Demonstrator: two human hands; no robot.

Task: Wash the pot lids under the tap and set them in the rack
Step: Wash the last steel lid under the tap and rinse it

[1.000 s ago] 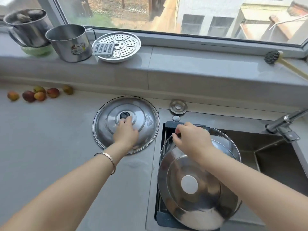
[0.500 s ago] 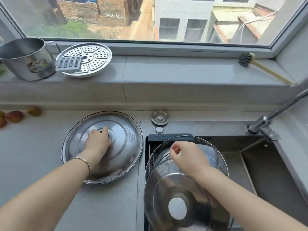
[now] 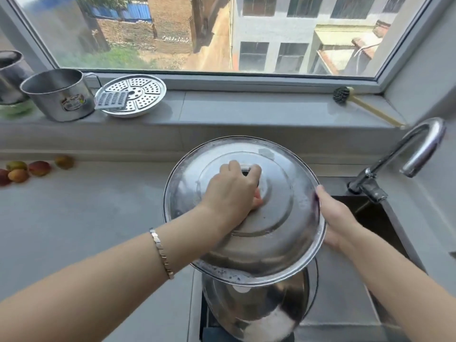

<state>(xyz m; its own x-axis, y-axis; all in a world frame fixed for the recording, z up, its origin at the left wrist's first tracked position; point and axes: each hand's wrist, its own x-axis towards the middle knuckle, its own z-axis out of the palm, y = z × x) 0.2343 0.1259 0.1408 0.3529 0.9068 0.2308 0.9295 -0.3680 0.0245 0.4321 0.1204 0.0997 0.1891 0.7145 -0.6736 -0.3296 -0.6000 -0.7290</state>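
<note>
Steel dominates: a big round lid (image 3: pixel 278 230), domed in shallow rings, dull and water-spotted with dark specks along its near rim, is held tilted in the air above the left end of the sink (image 3: pixel 375 218). The left hand (image 3: pixel 229 193) curls its fingers round the knob at the lid's centre, which it mostly hides; a gold link bracelet (image 3: pixel 161 253) sits on that wrist. The right hand (image 3: pixel 335 218) grips the lid's right rim, thumb on the edge and fingers out of sight beneath. Under the held lid a second lid (image 3: pixel 261 309), shinier, stands on edge in the dark rack (image 3: pixel 217 333), its top covered by the first. A curved chrome tap (image 3: pixel 414 149) rises at the right, well apart from both. On the grey window sill (image 3: pixel 246 107) stand a steel mug (image 3: pixel 59 95), a perforated steamer plate (image 3: pixel 143 95) with a small grater (image 3: pixel 112 101) lying on it, and a brush (image 3: pixel 341 95). Several small fruits (image 3: pixel 39 168) lie far left on the matte grey counter (image 3: pixel 86 218).
</note>
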